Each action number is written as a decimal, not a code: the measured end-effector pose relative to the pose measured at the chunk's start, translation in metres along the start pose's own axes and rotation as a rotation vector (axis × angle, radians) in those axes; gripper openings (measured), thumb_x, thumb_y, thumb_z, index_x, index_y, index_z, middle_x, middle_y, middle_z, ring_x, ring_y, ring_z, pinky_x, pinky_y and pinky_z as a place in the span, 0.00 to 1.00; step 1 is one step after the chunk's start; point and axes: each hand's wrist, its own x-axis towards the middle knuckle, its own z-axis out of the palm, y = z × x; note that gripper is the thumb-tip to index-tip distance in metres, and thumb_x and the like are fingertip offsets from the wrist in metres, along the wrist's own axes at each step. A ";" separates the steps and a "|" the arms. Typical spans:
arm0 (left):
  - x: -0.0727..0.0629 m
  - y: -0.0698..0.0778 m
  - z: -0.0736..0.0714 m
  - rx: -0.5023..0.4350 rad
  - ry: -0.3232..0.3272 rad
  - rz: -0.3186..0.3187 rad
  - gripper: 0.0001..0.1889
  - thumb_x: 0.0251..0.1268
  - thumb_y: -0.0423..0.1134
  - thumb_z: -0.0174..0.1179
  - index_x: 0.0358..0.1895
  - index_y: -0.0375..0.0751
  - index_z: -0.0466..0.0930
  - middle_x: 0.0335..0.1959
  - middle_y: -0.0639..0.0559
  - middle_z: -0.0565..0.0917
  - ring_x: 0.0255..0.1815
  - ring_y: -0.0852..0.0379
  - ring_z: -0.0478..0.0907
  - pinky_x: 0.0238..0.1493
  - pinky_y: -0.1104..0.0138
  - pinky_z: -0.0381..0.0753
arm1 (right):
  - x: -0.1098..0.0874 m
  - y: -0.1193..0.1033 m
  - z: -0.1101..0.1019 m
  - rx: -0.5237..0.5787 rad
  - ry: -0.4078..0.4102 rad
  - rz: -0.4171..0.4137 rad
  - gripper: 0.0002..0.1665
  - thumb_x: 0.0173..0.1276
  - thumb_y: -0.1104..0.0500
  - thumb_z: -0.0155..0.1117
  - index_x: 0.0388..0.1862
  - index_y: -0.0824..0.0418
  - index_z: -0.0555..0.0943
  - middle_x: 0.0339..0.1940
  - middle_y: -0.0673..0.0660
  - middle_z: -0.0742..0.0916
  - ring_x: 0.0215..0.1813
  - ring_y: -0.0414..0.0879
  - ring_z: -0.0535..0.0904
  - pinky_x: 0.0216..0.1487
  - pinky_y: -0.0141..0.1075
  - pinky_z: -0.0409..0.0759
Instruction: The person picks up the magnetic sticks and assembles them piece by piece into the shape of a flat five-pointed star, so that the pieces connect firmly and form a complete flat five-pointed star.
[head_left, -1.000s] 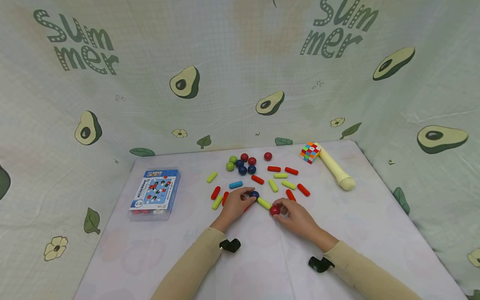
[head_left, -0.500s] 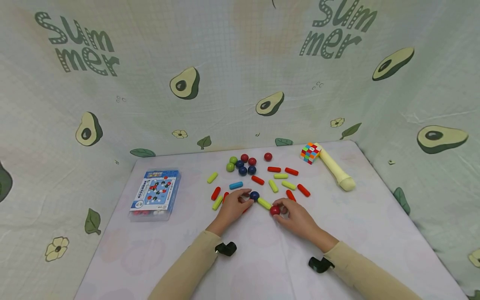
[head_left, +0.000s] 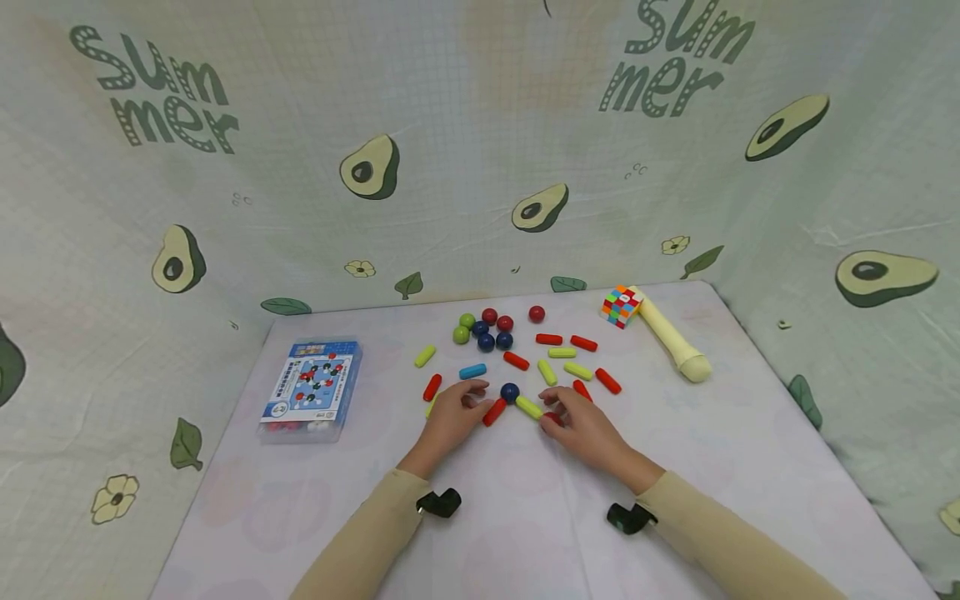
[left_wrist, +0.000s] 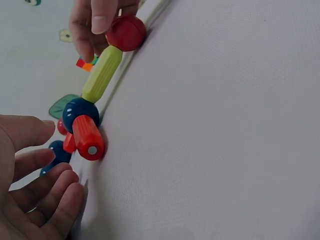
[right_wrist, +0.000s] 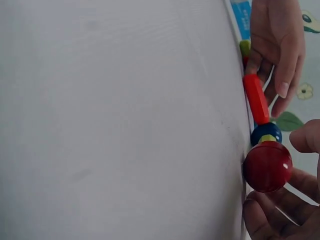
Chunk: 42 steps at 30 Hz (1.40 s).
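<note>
A joined chain of magnetic pieces lies on the table between the hands: a red rod [head_left: 495, 412], a dark blue ball [head_left: 510, 392], a yellow-green rod [head_left: 529, 407] and a red ball [right_wrist: 268, 166]. Just left of the red rod is my left hand [head_left: 450, 417], its fingers relaxed and holding nothing; the left wrist view shows a gap between them and the red rod [left_wrist: 89, 137]. My right hand [head_left: 585, 429] curves loosely about the red ball, partly covering it in the head view. Its thumb stands apart from the ball in the right wrist view, with fingers close behind.
Behind the hands lie loose red rods [head_left: 516, 361], yellow-green rods and a blue rod [head_left: 472, 371]. Farther back is a cluster of green, red and blue balls [head_left: 486, 342]. A boxed set [head_left: 311, 383] sits left; a puzzle cube [head_left: 621, 307] and a pale yellow stick [head_left: 670, 335] are back right.
My left hand has let go at the blue ball and drawn left, uncovering the red rod. My right hand has loosened from the red ball and shifted slightly over it. The chain stays put.
</note>
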 end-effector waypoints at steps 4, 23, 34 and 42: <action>0.000 -0.003 -0.001 -0.015 0.010 -0.003 0.18 0.68 0.45 0.68 0.59 0.51 0.83 0.48 0.57 0.85 0.43 0.57 0.77 0.44 0.67 0.81 | 0.009 -0.003 0.002 0.019 -0.008 0.019 0.25 0.70 0.54 0.70 0.63 0.56 0.77 0.52 0.51 0.84 0.48 0.43 0.79 0.51 0.41 0.81; 0.021 -0.008 -0.024 -0.046 0.118 0.051 0.11 0.70 0.42 0.66 0.52 0.47 0.86 0.40 0.58 0.85 0.36 0.59 0.77 0.36 0.67 0.78 | 0.049 -0.019 0.014 -0.012 -0.078 0.001 0.24 0.71 0.53 0.70 0.65 0.51 0.79 0.54 0.50 0.84 0.51 0.45 0.80 0.54 0.42 0.81; 0.048 -0.007 -0.035 0.236 0.221 0.034 0.14 0.69 0.44 0.67 0.54 0.46 0.85 0.43 0.52 0.85 0.37 0.55 0.77 0.39 0.63 0.79 | 0.058 -0.022 0.018 -0.064 -0.090 -0.006 0.19 0.71 0.56 0.69 0.60 0.49 0.83 0.49 0.47 0.85 0.48 0.43 0.78 0.51 0.41 0.80; 0.078 -0.004 -0.043 0.353 0.184 -0.041 0.25 0.72 0.47 0.64 0.68 0.45 0.75 0.67 0.44 0.74 0.64 0.45 0.76 0.65 0.52 0.75 | 0.060 -0.025 0.019 -0.075 -0.093 0.005 0.19 0.72 0.56 0.69 0.61 0.50 0.82 0.48 0.47 0.85 0.48 0.44 0.78 0.51 0.40 0.80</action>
